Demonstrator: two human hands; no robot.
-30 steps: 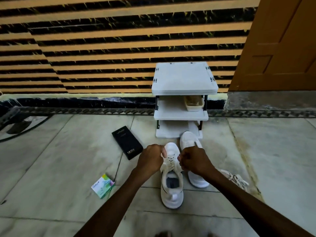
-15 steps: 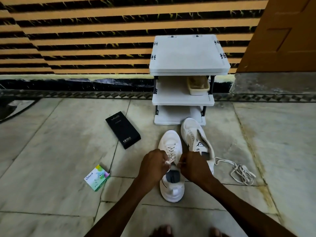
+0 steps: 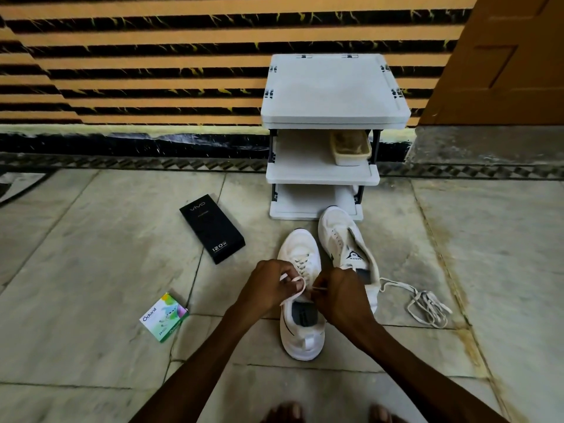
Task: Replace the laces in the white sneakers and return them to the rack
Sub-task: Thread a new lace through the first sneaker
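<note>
Above bare toes (image 3: 287, 412) at the frame's lower edge, a person works on a white sneaker (image 3: 302, 343) standing upright on the marble floor (image 3: 91, 270). Its heel is nearest the body and its toe aims straight away at the rack, so its long axis runs out between the forearms. Both hands meet over the top eyelets: the left hand (image 3: 268, 285), fingers curled, pinches a loop of the new lace (image 3: 298, 289), while the right hand (image 3: 338, 296), just across the tongue, pinches the other end. Each hand is about equally close to the shoe, one on either side, and the knot appears to be the step in hand. Just right and farther off, the second sneaker (image 3: 345, 239) lies tipped on its side, toe at the rack's lowest shelf; whether it is laced cannot be told. A loose lace (image 3: 427, 303) lies tangled on the floor to its right. Left of the hands sit a green carton (image 3: 164, 317) and, beyond it, a black box (image 3: 212, 228). The white rack (image 3: 332, 93) stands against the striped wall (image 3: 152, 71), with a small tray (image 3: 351, 148) on its middle shelf.
</note>
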